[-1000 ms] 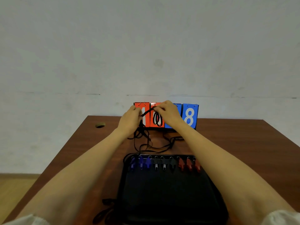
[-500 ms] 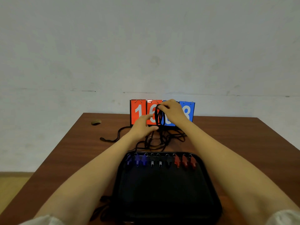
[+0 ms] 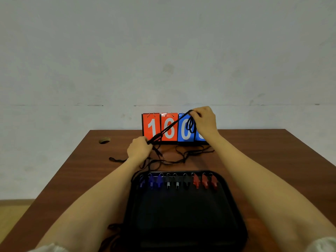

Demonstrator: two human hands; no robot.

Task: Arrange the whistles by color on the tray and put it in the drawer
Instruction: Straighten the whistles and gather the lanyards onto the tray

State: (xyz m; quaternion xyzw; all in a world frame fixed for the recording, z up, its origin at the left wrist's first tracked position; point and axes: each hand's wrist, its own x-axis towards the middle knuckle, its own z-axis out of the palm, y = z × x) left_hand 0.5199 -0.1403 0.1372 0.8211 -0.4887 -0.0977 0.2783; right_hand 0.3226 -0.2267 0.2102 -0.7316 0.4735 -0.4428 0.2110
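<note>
While both hands point(image 3: 140, 149) stretch cords point(image 3: 169, 127), whistles point(image 3: 177, 181) lie nearer.

We face a pale, scuffed wall point(image 3: 163, 51) with a faint horizontal seam. Below it lies a brown wooden surface point(image 3: 272, 151), a round hole point(image 3: 104, 140) near its far left corner. Yellowish floor point(image 3: 12, 215) shows at left.

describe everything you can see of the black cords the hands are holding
The black cords look like thin woven lanyards. A bundle is stretched taut and slanted between the left hand, low near the table, and the raised right hand, where several loops hang coiled. The slack lies tangled on the wood, trailing toward the whistles at the far edge of the black tray.
</note>
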